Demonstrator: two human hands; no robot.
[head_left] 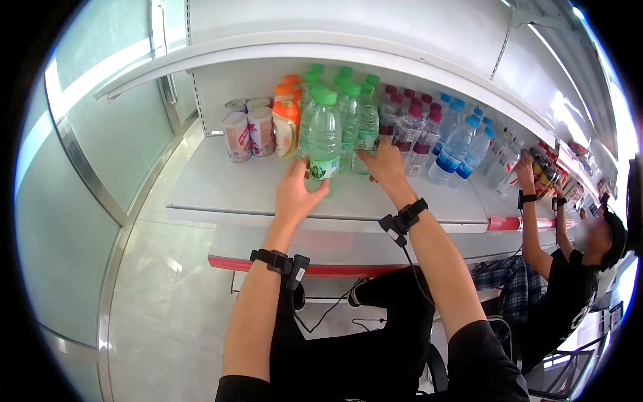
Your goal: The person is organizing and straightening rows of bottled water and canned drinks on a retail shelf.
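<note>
Front bottle (pixel 325 137) with a green cap, upright just left of the centre line in the upper half of the frame, standing ahead of a cluster of green-capped bottles (pixel 349 114). The left hand (pixel 298 192) grips its lower part, the fingers at the left side and the thumb across the lower right. The right hand (pixel 386 167), right of centre, is bent with its thumb beside the lower part of the rightmost green-capped bottles; whether it grips one cannot be told. Black straps (pixel 270 260) carrying small boxes circle both wrists.

The white shelf (pixel 224 191) crosses the middle of the frame beneath a second board (pixel 321 45). Left of the cluster stand orange-capped bottles (pixel 286 117) and, farther left, a group of cans (pixel 260 130). To its right come bottles with dark red caps (pixel 424 142), then blue-capped bottles (pixel 459 146). At the right edge of the frame a second person (pixel 559 301) in dark clothing reaches with both arms toward goods on the same run of shelving. Frosted panels (pixel 87 201) fill the left side, above a pale floor (pixel 164 295).
</note>
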